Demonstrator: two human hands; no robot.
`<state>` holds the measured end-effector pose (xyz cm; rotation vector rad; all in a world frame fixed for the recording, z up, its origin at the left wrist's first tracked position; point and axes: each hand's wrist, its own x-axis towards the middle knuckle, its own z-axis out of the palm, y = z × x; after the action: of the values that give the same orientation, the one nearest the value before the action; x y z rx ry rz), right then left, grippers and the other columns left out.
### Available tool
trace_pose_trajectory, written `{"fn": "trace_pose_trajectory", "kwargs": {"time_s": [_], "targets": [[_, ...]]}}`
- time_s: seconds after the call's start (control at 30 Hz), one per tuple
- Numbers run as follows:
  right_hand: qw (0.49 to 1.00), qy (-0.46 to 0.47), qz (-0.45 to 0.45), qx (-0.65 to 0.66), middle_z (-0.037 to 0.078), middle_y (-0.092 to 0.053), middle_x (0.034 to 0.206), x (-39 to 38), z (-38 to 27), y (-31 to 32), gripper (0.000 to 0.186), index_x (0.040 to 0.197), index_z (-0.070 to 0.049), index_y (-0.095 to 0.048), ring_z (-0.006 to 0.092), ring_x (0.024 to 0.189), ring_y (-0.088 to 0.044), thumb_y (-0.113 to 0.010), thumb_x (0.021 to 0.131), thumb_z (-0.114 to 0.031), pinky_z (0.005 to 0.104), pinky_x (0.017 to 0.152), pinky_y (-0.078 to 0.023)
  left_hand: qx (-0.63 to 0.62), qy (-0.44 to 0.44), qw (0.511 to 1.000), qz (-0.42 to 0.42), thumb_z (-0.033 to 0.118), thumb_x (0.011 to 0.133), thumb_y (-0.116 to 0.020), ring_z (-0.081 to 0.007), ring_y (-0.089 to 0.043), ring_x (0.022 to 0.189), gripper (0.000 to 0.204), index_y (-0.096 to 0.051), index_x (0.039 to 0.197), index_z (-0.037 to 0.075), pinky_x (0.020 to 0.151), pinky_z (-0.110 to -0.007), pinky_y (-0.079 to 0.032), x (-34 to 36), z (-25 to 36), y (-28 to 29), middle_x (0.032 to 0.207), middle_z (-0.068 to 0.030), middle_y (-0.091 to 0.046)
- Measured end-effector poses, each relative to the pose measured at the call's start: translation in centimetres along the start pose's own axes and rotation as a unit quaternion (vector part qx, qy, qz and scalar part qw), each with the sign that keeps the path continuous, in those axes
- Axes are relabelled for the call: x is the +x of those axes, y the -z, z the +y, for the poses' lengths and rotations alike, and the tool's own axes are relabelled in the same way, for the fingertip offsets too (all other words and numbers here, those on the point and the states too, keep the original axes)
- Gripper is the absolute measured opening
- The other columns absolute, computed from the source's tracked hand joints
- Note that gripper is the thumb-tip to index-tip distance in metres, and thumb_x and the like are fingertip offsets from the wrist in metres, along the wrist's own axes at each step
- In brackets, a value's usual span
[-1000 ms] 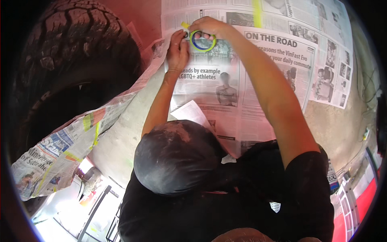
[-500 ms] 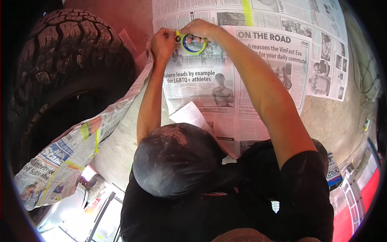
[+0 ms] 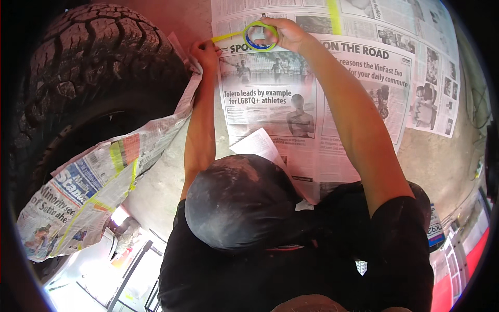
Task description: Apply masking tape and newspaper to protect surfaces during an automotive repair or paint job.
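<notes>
The right hand (image 3: 288, 35) grasps a roll of yellow-green tape (image 3: 258, 49), fingers hooked around the ring's right side and into its blue-lined opening. The roll is near the top of the view, in front of the spread newspaper sheets (image 3: 267, 112). From its left side a narrow tape strip (image 3: 227, 37) runs straight across to the left hand (image 3: 206, 53), whose curled fingers grip the strip's free end. The strip passes just above the upper left corner of a page with black-and-white photos.

Further right, more pages overlap, and a vertical band of yellow tape (image 3: 334, 18) crosses them at the top. A loose white paper (image 3: 260, 147) lies slanted near the dark, stained knee (image 3: 239, 203) in the foreground. At left is a large tire (image 3: 88, 57) with deep tread; a long taped newspaper strip (image 3: 93, 182) stretches along its lower side, from near the left hand down to the lower left. Bare concrete floor (image 3: 161, 200) shows between that strip and the left forearm.
</notes>
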<state>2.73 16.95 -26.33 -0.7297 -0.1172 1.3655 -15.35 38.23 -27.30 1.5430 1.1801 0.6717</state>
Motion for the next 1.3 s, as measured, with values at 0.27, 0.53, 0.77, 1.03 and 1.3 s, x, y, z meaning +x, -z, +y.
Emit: {"fn": "trace_pose_trajectory", "kwargs": {"time_s": [0.27,0.53,0.77,1.03,1.3], "targets": [[0.997,0.023,0.024,0.063,-0.001,-0.051,0.06,0.0,-0.1,0.3,0.019,0.102,-0.004,-0.065,0.0097,0.047,-0.041,-0.059,0.103,-0.022,0.0422,0.095,-0.061,0.079,-0.037,0.994,-0.061,0.007,0.092,-0.071,-0.0155,-0.064,0.065,0.009,-0.066,0.093,-0.001,0.057,-0.026,-0.058,-0.2,-0.8,0.2,0.079,-0.0083,-0.065],[0.999,0.018,0.024,0.018,-0.004,-0.046,0.059,-0.3,-0.3,-0.6,0.016,0.102,-0.008,-0.062,0.0076,0.046,-0.038,-0.058,0.104,-0.023,0.0405,0.099,-0.058,0.252,-0.215,0.943,-0.011,0.014,0.09,-0.071,-0.0195,-0.066,0.068,0.018,-0.068,0.09,-0.003,0.062,-0.034,-0.054,-0.9,-1.2,-0.4,0.076,-0.0109,-0.069],[0.998,0.0,0.059,0.023,-0.002,-0.048,0.059,0.1,0.0,-0.2,0.018,0.103,-0.006,-0.06,0.0091,0.045,-0.039,-0.058,0.105,-0.024,0.0421,0.097,-0.059,0.26,-0.182,0.948,0.025,0.019,0.087,-0.075,-0.0296,-0.068,0.083,0.026,-0.067,0.097,-0.004,0.079,-0.04,-0.053,-2.4,-0.3,-0.8,0.09,-0.0157,-0.07],[0.995,-0.028,0.085,-0.05,0.001,-0.049,0.059,0.5,-0.2,-0.5,0.019,0.102,-0.003,-0.064,0.0116,0.047,-0.042,-0.06,0.103,-0.021,0.0414,0.078,-0.064,0.364,-0.275,0.88,0.129,0.024,0.08,-0.082,-0.0389,-0.057,0.121,0.083,-0.044,0.151,0.004,0.105,-0.047,-0.044,-1.6,-1.9,-0.4,0.131,-0.0234,-0.06],[0.898,-0.132,0.185,-0.376,0.002,-0.056,0.06,-0.9,-6.8,-5.5,0.032,0.098,-0.001,-0.071,0.0131,0.047,-0.05,-0.059,0.102,-0.03,0.0317,0.056,-0.053,0.328,-0.215,0.917,0.072,0.019,0.079,-0.083,-0.0309,-0.058,0.116,0.075,-0.051,0.146,0.008,0.104,-0.042,-0.045,2.3,-6.2,-0.4,0.128,-0.0155,-0.061]]}}
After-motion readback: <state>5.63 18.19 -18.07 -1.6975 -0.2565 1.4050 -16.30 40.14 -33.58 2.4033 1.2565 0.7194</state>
